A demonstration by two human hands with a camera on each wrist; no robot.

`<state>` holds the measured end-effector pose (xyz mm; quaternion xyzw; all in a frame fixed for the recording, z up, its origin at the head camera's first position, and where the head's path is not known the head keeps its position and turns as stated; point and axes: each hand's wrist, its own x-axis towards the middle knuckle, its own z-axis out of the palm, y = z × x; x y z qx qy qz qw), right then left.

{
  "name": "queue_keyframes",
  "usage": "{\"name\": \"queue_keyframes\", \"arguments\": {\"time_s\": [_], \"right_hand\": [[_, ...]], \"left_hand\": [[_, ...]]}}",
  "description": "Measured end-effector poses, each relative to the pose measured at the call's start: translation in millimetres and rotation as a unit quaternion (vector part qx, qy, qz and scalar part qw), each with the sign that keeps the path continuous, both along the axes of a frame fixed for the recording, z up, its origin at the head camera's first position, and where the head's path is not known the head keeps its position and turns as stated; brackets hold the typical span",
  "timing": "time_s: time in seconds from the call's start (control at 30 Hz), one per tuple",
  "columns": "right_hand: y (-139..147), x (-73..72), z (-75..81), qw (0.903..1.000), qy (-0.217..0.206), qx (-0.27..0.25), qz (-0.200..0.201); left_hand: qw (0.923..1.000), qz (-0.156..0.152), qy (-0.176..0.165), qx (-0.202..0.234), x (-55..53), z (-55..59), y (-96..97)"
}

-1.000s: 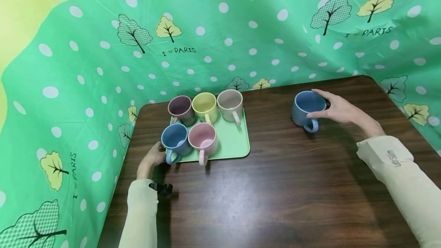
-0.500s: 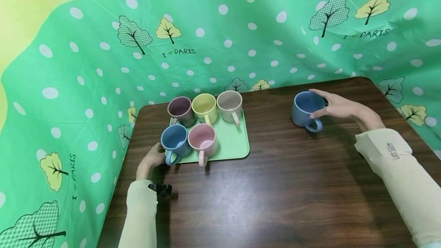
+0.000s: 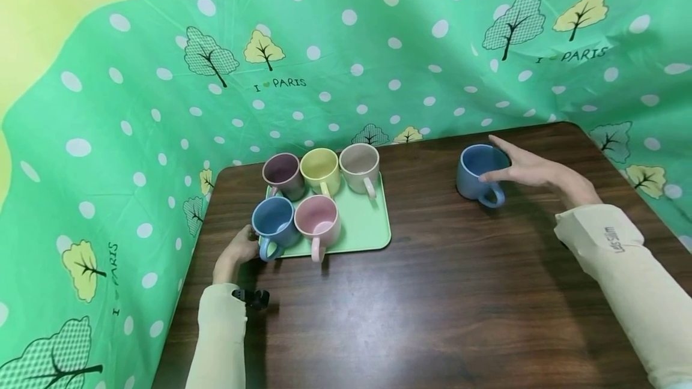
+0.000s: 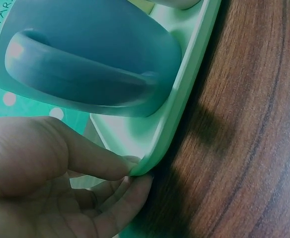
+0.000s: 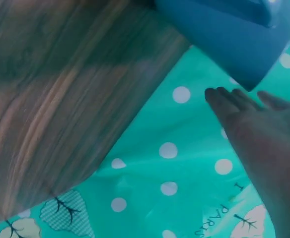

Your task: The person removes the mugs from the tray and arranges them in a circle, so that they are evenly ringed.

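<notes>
Green and laden with mugs [image 3: 316,219], the tray [image 3: 366,224] was pinched at its eight-o'clock corner by the left hand [image 3: 238,249], while on the table [image 3: 378,323] an upright blue mug [image 3: 468,181], handle [image 3: 500,199] at five o'clock, was flanked from three o'clock by the nearer right hand [image 3: 532,168], fingers extended, nothing gripped.

Both sleeves [image 3: 218,338] are cream, the right with dark lettering [image 3: 614,239], the left with a black wrist device [image 3: 251,298].
</notes>
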<state>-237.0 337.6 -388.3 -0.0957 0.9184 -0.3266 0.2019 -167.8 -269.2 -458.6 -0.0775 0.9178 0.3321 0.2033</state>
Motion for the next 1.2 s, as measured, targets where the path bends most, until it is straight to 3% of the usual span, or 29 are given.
{"name": "queue_keyframes", "arguments": {"time_s": [0.27, 0.47, 0.87, 1.2], "right_hand": [[-14, 0.7, 6.4, 0.995, 0.089, 0.01, -0.046], [-26, 2.5, 10.7, 0.9886, 0.135, -0.033, -0.058], [-75, -5.9, 18.9, 0.9825, 0.157, -0.094, -0.034], [-120, -17.2, 7.3, 0.981, 0.16, -0.109, -0.018]], "left_hand": [[1.0, 0.002, -0.007, 0.007, 2.0, -0.5, -1.4], [1.0, -0.003, -0.008, -0.003, 0.7, 2.2, 1.0], [0.9999, -0.011, 0.002, 0.003, -2.2, 1.3, 2.9], [0.9999, 0.001, -0.008, 0.008, -1.2, 2.2, 6.4]]}}
